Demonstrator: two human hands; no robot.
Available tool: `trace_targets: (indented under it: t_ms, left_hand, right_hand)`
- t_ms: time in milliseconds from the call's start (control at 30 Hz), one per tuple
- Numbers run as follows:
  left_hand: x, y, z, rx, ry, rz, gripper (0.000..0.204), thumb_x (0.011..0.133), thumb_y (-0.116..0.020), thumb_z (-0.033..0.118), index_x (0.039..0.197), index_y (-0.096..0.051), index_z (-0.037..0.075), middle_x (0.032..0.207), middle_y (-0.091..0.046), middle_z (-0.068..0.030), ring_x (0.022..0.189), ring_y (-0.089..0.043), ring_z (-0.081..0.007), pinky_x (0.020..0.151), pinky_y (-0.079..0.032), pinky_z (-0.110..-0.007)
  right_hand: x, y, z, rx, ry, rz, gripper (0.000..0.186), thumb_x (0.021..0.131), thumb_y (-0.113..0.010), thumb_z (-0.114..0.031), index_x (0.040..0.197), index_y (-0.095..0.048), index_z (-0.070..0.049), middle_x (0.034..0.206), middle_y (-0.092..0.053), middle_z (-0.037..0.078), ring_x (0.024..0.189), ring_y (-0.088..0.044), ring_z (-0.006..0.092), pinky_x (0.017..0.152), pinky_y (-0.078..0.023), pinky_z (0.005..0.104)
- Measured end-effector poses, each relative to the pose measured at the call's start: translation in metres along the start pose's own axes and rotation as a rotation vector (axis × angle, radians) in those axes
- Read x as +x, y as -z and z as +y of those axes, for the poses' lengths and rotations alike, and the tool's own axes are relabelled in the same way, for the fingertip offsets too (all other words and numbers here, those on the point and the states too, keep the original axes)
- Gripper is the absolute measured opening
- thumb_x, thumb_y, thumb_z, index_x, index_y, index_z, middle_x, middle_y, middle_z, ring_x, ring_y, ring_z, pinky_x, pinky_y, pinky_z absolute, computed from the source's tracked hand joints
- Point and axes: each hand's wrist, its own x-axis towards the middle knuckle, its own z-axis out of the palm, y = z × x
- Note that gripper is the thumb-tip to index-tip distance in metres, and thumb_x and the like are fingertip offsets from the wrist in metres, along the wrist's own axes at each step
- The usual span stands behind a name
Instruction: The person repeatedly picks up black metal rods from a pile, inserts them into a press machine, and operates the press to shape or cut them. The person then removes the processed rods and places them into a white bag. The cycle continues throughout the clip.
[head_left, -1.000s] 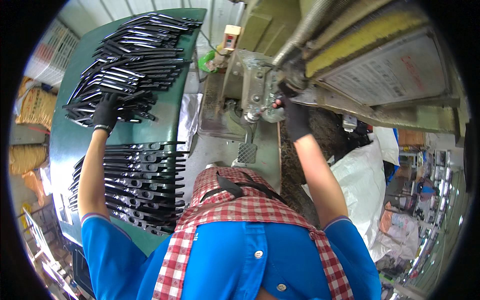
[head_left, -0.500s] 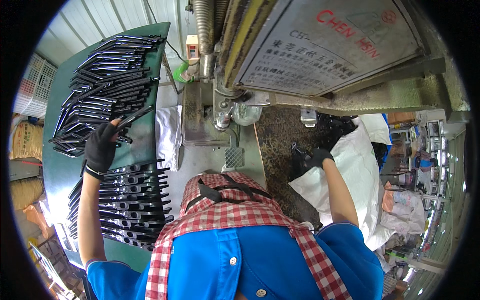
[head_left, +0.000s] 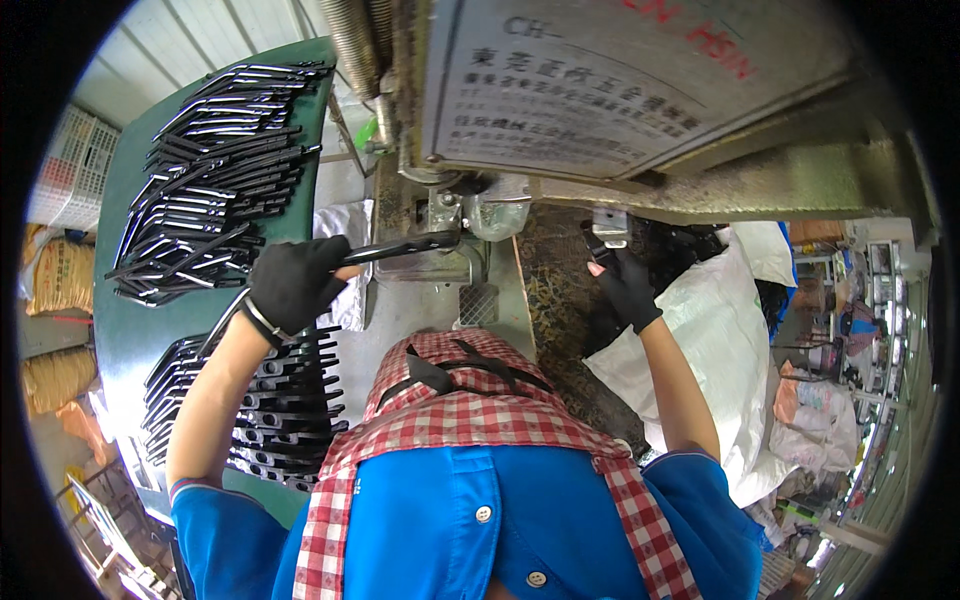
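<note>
The left hand (head_left: 300, 285), in a black fingerless glove, is closed around a black bar (head_left: 410, 246) at the right edge of the green bench (head_left: 150, 318), and the bar's rounded end sticks out past that edge. Bent black rods (head_left: 215, 165) lie heaped on the bench's far part; black parts with holes (head_left: 285, 412) sit in rows on its near part. Well right of the bench, the right hand (head_left: 627, 288) has its fingers bent near a metal bracket (head_left: 610, 227); whether it grips anything, I cannot tell. Farther right of the bench lies a white sack (head_left: 700, 350).
</note>
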Motion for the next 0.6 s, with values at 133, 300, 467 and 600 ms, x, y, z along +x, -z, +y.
trace_targets:
  t_ms: [133, 300, 467, 600]
  left_hand:
    - [0.009, 0.009, 0.023, -0.159, 0.008, -0.041, 0.028, 0.091, -0.057, 0.037, 0.087, -0.056, 0.009, 0.062, -0.058, -0.0141, 0.058, -0.059, -0.0365, 0.052, -0.044, -0.046]
    - [0.01, 0.02, 0.026, -0.214, 0.001, -0.055, 0.034, 0.092, -0.055, 0.04, 0.082, -0.055, 0.007, 0.053, -0.052, -0.0156, 0.055, -0.058, -0.0379, 0.051, -0.043, -0.047]
    - [0.003, 0.016, 0.017, -0.214, -0.032, -0.129, 0.037, 0.093, -0.052, 0.043, 0.086, -0.054, 0.007, 0.057, -0.055, -0.015, 0.056, -0.059, -0.0384, 0.051, -0.043, -0.048]
    - [0.004, 0.02, 0.017, -0.073, -0.062, -0.11, 0.037, 0.09, -0.058, 0.04, 0.076, -0.054, 0.006, 0.055, -0.053, -0.0164, 0.054, -0.055, -0.0391, 0.049, -0.04, -0.046]
  right_hand:
    - [0.016, -0.007, -0.083, 0.376, 0.159, -0.055, 0.043, 0.082, -0.072, -0.027, 0.118, -0.058, -0.007, 0.096, -0.067, 0.018, 0.088, -0.066, 0.0321, 0.075, -0.051, 0.0367]
    - [0.008, 0.01, -0.153, -0.024, 0.337, -0.117, 0.045, 0.074, -0.078, -0.015, 0.112, -0.057, -0.003, 0.092, -0.064, 0.009, 0.078, -0.062, 0.0189, 0.072, -0.05, 0.0297]
    - [0.012, 0.012, -0.184, -0.1, 0.42, -0.097, 0.042, 0.068, -0.082, -0.017, 0.105, -0.062, -0.007, 0.082, -0.064, 0.009, 0.07, -0.064, 0.0257, 0.065, -0.05, 0.032]
    - [0.017, 0.013, -0.202, -0.177, 0.448, -0.139, 0.037, 0.071, -0.081, -0.031, 0.096, -0.064, -0.01, 0.072, -0.064, 0.009, 0.062, -0.064, 0.0296, 0.057, -0.05, 0.0373]
